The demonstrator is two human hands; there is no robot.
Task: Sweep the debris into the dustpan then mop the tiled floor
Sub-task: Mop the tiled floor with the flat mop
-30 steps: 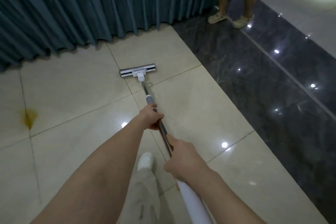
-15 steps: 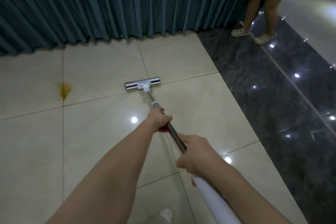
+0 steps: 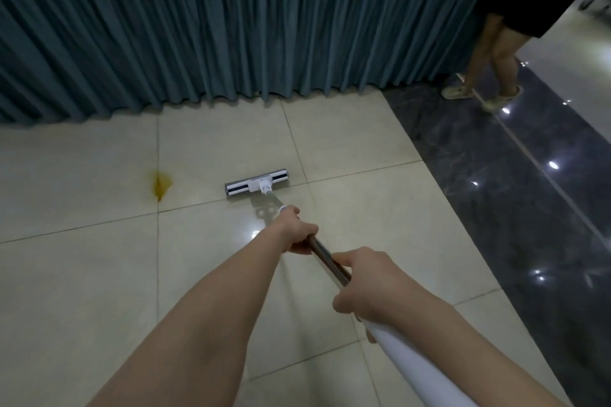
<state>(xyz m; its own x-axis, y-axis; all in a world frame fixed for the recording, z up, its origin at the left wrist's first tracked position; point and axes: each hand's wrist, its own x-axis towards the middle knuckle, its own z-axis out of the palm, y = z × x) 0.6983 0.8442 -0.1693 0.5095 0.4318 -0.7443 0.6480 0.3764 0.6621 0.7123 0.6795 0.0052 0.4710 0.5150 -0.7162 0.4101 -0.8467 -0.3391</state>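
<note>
A flat mop head [image 3: 257,186] lies on the cream tiled floor [image 3: 82,274], straddling a grout line. Its metal pole [image 3: 325,256] runs back toward me and ends in a white grip. My left hand [image 3: 297,235] grips the pole farther down, close to the head. My right hand [image 3: 367,284] grips it nearer me, just above the white grip. A yellow-orange stain [image 3: 161,186] sits on the tiles to the left of the mop head, apart from it. No dustpan is in view.
A teal pleated table skirt [image 3: 231,30] hangs to the floor along the back. A person's legs in pale slippers [image 3: 486,76] stand at the right rear on a dark glossy marble strip [image 3: 512,208] that borders the cream tiles.
The mop head has been drawn back from the table skirt toward me. The view has risen and turned left, so the stain now lies closer to the mop head.
</note>
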